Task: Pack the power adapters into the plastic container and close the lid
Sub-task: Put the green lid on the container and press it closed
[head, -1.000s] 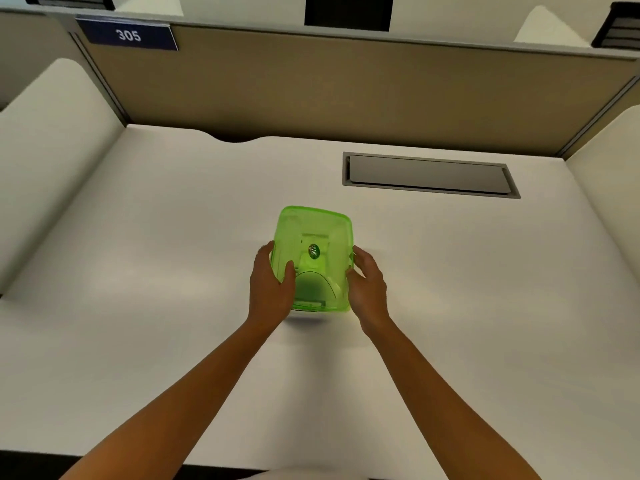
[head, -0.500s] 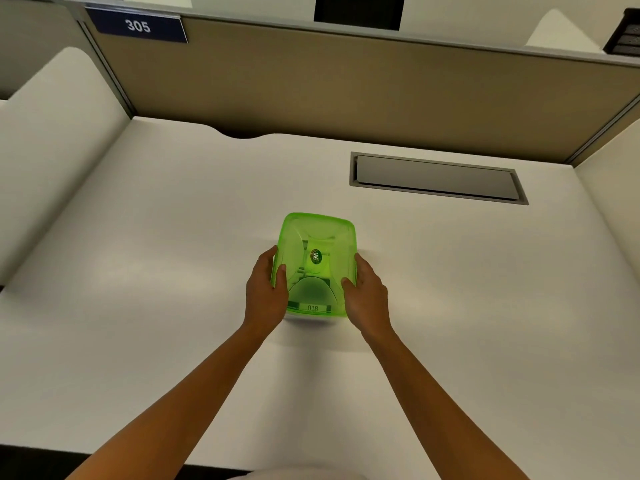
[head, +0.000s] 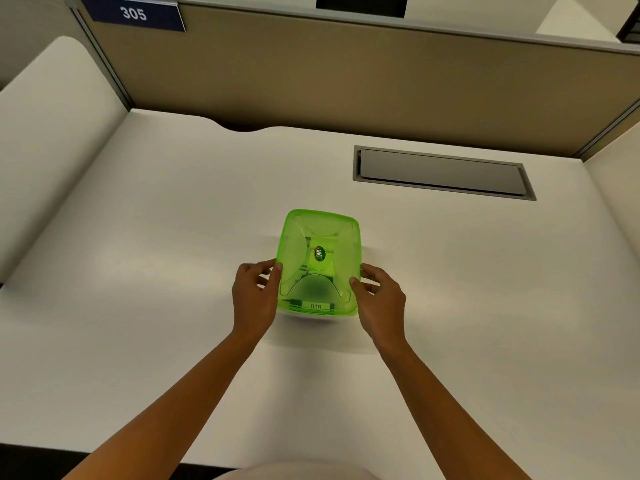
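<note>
A translucent green plastic container point(head: 320, 237) stands on the white desk with its lid on. Dark and pale shapes show faintly through the lid, and I cannot tell them apart as power adapters. A sticker sits at the lid's centre and a label reading 018 on the near wall. My left hand point(head: 254, 296) is at the container's left side, with only the thumb tip touching the lid edge. My right hand point(head: 381, 299) is at the right side, its thumb tip on the lid rim. The fingers of both hands are loose and apart.
The white desk point(head: 138, 306) runs to a tan partition wall point(head: 346, 81) at the back. A grey cable hatch point(head: 443, 173) is set into the desk at the back right. White side panels stand left and right, and a sign reading 305 point(head: 133, 13) is at top left.
Both hands have loosened from wrapping the container's sides to touching it with the thumb tips only. The container now sits flat on the desk, and the view has shifted slightly.
</note>
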A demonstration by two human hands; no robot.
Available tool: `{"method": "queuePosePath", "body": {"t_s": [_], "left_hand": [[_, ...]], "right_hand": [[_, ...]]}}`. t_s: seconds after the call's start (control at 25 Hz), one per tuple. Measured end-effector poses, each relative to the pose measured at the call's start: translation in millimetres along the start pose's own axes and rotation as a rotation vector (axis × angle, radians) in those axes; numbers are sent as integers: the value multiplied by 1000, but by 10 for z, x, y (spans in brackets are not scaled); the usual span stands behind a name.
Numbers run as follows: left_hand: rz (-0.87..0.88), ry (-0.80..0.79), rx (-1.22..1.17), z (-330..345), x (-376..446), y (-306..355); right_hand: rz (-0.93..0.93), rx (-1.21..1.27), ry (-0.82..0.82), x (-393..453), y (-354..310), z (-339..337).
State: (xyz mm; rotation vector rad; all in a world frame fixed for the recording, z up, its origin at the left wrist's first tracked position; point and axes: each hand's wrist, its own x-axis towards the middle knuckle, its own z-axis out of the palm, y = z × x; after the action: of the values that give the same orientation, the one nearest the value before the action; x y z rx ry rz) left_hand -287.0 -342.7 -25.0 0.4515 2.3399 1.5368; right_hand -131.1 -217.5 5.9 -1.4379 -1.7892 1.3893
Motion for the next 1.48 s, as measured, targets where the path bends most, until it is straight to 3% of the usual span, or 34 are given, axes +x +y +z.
{"method": "queuePosePath", "body": {"t_s": [0.36, 0.56, 0.64, 0.76, 1.04, 1.32, 1.48], "left_hand": [[-125, -86, -10, -73, -11, -84], [-204, -246, 261, -52, -104, -88], [-216, -254, 164, -43, -123, -108], [-247, -287, -37, -82, -175, -213], [-308, -396, -345, -112, -135, -321], [-217, -320, -91, -100, -77, -311], [-143, -183, 65, 86, 244, -142]], "right_hand": [[21, -2, -42, -11, 96, 5], [319, -73, -227, 102, 81, -28], [449, 16, -315, 116, 75, -59], [493, 114, -367, 119, 120, -69], [414, 136, -329, 138, 198, -21], [318, -94, -338, 291, 212, -89], [189, -110, -219, 581, 83, -98]]}}
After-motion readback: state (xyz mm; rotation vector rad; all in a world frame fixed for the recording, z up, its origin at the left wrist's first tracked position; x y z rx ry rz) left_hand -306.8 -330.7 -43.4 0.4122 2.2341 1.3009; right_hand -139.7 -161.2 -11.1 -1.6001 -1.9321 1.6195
